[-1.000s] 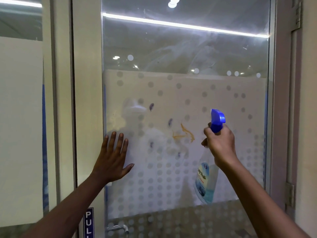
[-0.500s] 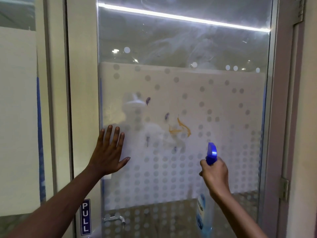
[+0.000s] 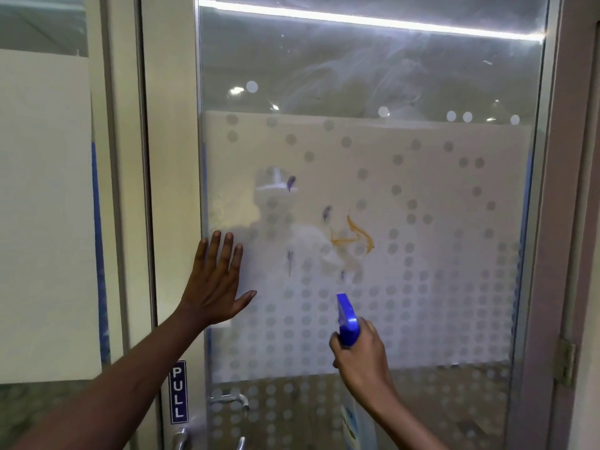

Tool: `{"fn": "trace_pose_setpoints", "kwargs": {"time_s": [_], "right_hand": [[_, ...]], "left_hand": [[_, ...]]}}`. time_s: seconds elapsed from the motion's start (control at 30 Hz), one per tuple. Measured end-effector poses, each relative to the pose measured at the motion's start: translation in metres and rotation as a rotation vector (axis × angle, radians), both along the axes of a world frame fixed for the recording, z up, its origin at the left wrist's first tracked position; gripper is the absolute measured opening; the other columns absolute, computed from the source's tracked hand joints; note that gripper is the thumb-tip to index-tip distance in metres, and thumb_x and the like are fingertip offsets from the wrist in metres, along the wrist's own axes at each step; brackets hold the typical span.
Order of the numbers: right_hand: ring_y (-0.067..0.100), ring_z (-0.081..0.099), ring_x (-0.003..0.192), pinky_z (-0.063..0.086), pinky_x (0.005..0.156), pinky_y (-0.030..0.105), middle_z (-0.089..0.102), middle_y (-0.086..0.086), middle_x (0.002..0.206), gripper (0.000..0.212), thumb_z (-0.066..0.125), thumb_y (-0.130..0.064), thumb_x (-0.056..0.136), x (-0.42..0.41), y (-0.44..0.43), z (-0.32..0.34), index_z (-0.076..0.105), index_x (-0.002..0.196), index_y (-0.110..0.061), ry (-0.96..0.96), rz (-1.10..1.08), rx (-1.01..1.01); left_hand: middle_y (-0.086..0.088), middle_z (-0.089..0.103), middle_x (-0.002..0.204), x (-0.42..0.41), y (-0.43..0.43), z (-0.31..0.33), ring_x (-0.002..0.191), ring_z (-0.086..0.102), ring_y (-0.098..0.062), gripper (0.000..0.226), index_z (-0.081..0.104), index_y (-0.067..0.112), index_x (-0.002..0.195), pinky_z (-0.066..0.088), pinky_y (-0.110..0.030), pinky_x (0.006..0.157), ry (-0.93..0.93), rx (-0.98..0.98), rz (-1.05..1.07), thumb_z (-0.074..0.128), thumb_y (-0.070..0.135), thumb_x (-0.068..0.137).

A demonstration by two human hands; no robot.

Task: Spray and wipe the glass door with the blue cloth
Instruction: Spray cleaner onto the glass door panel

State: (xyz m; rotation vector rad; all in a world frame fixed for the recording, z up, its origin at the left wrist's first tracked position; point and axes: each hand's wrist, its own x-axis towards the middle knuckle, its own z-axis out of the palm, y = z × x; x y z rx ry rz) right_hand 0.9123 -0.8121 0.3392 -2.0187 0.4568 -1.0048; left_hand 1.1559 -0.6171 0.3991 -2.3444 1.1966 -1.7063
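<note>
The glass door [image 3: 422, 196] fills the view, frosted with a dot pattern below a plain upper band. Orange and purple smears [image 3: 354, 237] mark its middle. My left hand [image 3: 216, 284] rests flat on the glass near the door's left edge, fingers spread. Lower and to the right, my right hand [image 3: 360, 355] grips a spray bottle [image 3: 347, 321] with a blue trigger head, its nozzle close to the glass below the smears. The bottle's clear body hangs below my wrist, mostly hidden. No blue cloth is in view.
A blue PULL sign [image 3: 178, 392] sits on the cream door frame [image 3: 172, 157], with a metal handle [image 3: 181, 438] beneath. The door's hinge [image 3: 566, 363] and pinkish jamb are on the right. A fixed glass panel [image 3: 42, 206] stands to the left.
My right hand has lowered the spray bottle from beside the orange smear to below it, shifting slightly left. My left hand has stayed flat on the glass.
</note>
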Motion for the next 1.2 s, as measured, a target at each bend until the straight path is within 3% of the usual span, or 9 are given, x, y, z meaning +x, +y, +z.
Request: {"fn": "trace_pose_setpoints", "kwargs": {"time_s": [0.3, 0.47, 0.67, 0.73, 0.87, 1.0, 1.1, 1.2], "right_hand": [[0.03, 0.065, 0.067, 0.055, 0.066, 0.041, 0.061, 0.01, 0.077, 0.01, 0.059, -0.019, 0.079, 0.022, 0.026, -0.008, 0.052, 0.074, -0.014, 0.05, 0.149, 0.012], [0.023, 0.061, 0.064, 0.052, 0.061, 0.037, 0.058, 0.001, 0.074, 0.013, 0.061, -0.019, 0.079, 0.029, 0.033, -0.019, 0.05, 0.074, -0.023, -0.016, 0.238, -0.017], [0.026, 0.062, 0.061, 0.05, 0.058, 0.034, 0.062, 0.005, 0.063, 0.008, 0.064, -0.018, 0.078, 0.041, 0.05, -0.036, 0.057, 0.077, -0.02, -0.007, 0.378, 0.037], [0.023, 0.061, 0.055, 0.046, 0.053, 0.03, 0.06, 0.003, 0.057, 0.015, 0.066, -0.019, 0.077, 0.044, 0.074, -0.048, 0.055, 0.067, -0.02, 0.023, 0.468, 0.061], [0.02, 0.065, 0.06, 0.052, 0.057, 0.033, 0.063, 0.001, 0.061, 0.019, 0.07, -0.022, 0.081, 0.046, 0.122, -0.063, 0.056, 0.068, -0.024, 0.077, 0.613, 0.05], [0.008, 0.062, 0.051, 0.051, 0.055, 0.029, 0.062, -0.001, 0.052, 0.027, 0.073, -0.023, 0.081, 0.059, 0.13, -0.068, 0.057, 0.06, -0.021, 0.064, 0.628, 0.033], [0.024, 0.065, 0.054, 0.053, 0.057, 0.039, 0.067, 0.011, 0.058, 0.032, 0.07, -0.034, 0.081, 0.059, 0.179, -0.077, 0.061, 0.061, -0.01, 0.142, 0.729, -0.056], [0.032, 0.064, 0.06, 0.049, 0.057, 0.037, 0.065, 0.012, 0.061, 0.044, 0.064, -0.05, 0.082, 0.048, 0.243, -0.083, 0.06, 0.062, -0.011, 0.168, 0.748, -0.203]], "left_hand": [[-0.032, 0.017, 0.157, -0.026, 0.01, -0.034, 0.146, 0.013, -0.052, 0.094, 0.025, -0.004, 0.149, 0.019, -0.067, 0.114, 0.123, 0.057, 0.07, 0.039, 0.067, 0.088], [-0.031, 0.015, 0.158, -0.041, 0.018, -0.052, 0.147, 0.011, -0.05, 0.096, 0.021, -0.002, 0.15, 0.018, -0.065, 0.115, 0.197, 0.055, 0.135, 0.04, 0.068, 0.086], [-0.03, 0.032, 0.153, -0.082, 0.036, -0.086, 0.142, 0.029, -0.048, 0.092, 0.037, 0.0, 0.144, 0.026, -0.064, 0.113, 0.372, 0.095, 0.308, 0.042, 0.069, 0.083], [-0.029, 0.041, 0.148, -0.104, 0.065, -0.107, 0.137, 0.038, -0.048, 0.09, 0.043, 0.0, 0.141, 0.031, -0.064, 0.11, 0.468, 0.093, 0.408, 0.042, 0.068, 0.083], [-0.028, 0.05, 0.141, -0.13, 0.118, -0.149, 0.126, 0.049, -0.044, 0.083, 0.045, 0.0, 0.137, 0.042, -0.059, 0.102, 0.63, 0.141, 0.578, 0.037, 0.063, 0.084], [-0.021, 0.057, 0.124, -0.138, 0.125, -0.17, 0.105, 0.054, -0.037, 0.072, 0.051, 0.006, 0.126, 0.047, -0.049, 0.086, 0.732, 0.231, 0.591, 0.032, 0.059, 0.08], [-0.019, 0.055, 0.12, -0.165, 0.185, -0.19, 0.102, 0.053, -0.038, 0.068, 0.049, 0.009, 0.123, 0.045, -0.05, 0.085, 0.747, 0.19, 0.717, 0.035, 0.058, 0.078], [-0.018, 0.053, 0.121, -0.201, 0.255, -0.203, 0.104, 0.052, -0.036, 0.069, 0.048, 0.01, 0.122, 0.044, -0.048, 0.086, 0.789, 0.116, 0.844, 0.034, 0.061, 0.077]]}}
